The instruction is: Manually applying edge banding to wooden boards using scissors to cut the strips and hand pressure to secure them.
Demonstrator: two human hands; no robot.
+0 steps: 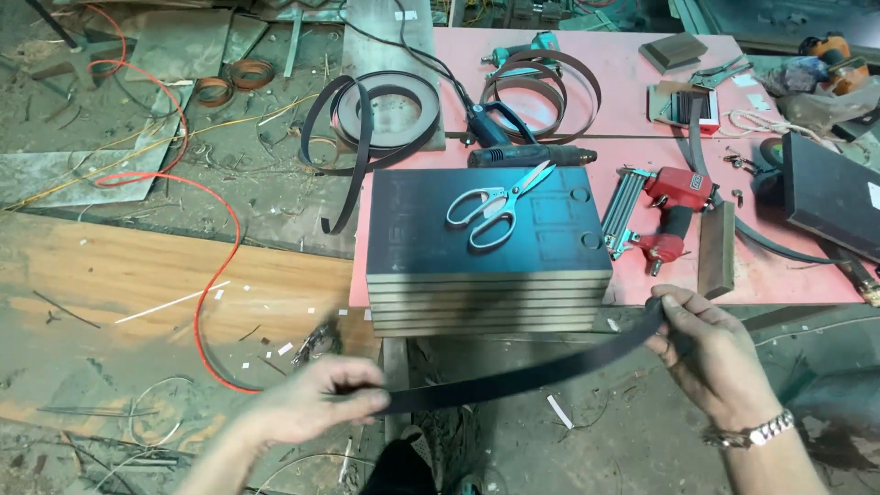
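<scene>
Both hands, left and right, pinched 1 dark strip stretched between them, below a board stack bearing scissors.

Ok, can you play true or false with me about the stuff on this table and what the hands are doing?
1. Both hands hold one dark strip, left hand and right hand. True.
2. The scissors lie on the stack of boards. True.
3. The nail gun is green. False: it is red.
4. The red cable lies on the pink table. False: it lies on the floor.
</scene>
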